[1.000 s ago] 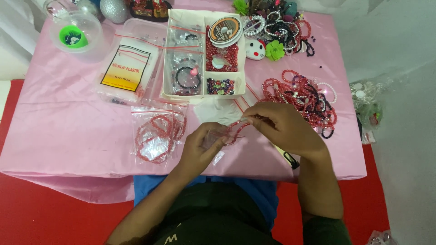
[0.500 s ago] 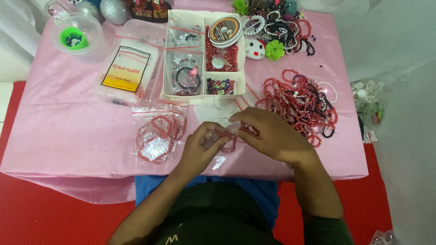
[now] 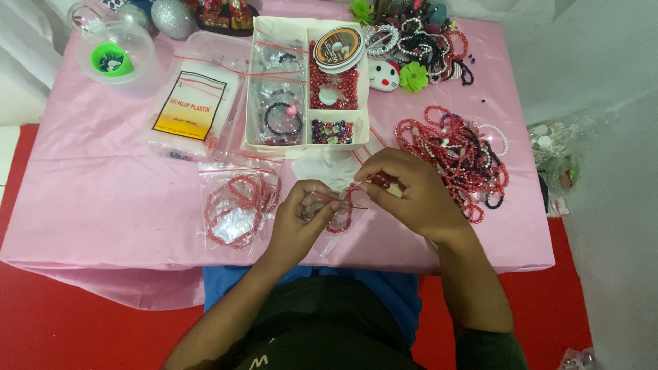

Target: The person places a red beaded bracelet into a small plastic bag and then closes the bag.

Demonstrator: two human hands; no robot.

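Observation:
My left hand (image 3: 296, 220) pinches a small clear zip bag (image 3: 322, 205) over the near edge of the pink table. My right hand (image 3: 411, 192) holds a red bead bracelet (image 3: 351, 199) at the bag's mouth, partly inside it. Both hands meet at the middle of the table's front. Just left of my left hand lie several clear zip bags with red bracelets (image 3: 236, 204) in them. How far the bracelet sits in the bag is hidden by my fingers.
A white compartment box (image 3: 305, 85) with beads and a cord spool stands behind the hands. A pile of red bead bracelets (image 3: 456, 154) lies to the right. A pack of plastic bags (image 3: 192, 106) and a clear tub (image 3: 115, 51) sit at the left.
Both hands have stayed at the front middle. The right hand has shifted slightly left and down, bringing the red bracelet closer into the clear bag held by the left hand.

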